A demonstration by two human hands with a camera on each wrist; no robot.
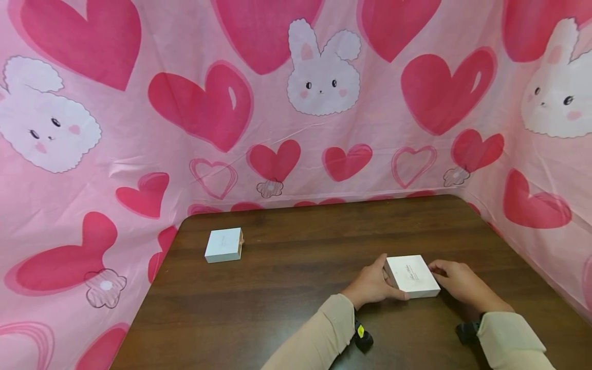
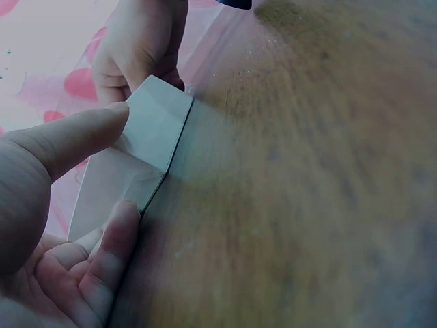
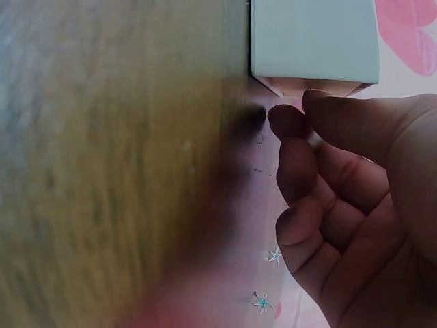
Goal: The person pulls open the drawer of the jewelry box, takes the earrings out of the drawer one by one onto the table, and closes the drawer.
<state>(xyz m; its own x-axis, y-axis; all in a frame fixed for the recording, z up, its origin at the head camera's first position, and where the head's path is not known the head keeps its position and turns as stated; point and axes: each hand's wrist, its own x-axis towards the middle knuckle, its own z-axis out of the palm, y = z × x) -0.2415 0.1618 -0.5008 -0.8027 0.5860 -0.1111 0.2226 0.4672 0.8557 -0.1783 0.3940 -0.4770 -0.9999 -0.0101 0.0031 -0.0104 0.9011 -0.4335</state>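
Note:
A flat white box [image 1: 411, 275] with small lettering on its lid lies on the table at front right. Its left side is held by my left hand [image 1: 373, 284], thumb along the near edge and fingers at the far corner. My right hand [image 1: 462, 282] is at the box's right end. In the right wrist view, thumb and index finger pinch close against the end of the box [image 3: 314, 37], the other fingers curled. What lies between those fingertips is mostly hidden. The left wrist view shows the left thumb [image 2: 89, 137] pressing the box's side.
Another white box [image 1: 224, 244], with a small tab on its right side, lies at the table's back left. Two tiny star-shaped pieces [image 3: 261, 302] show below the right hand in the right wrist view. Pink heart-patterned cloth [image 1: 319, 128] walls the brown table [image 1: 277, 308].

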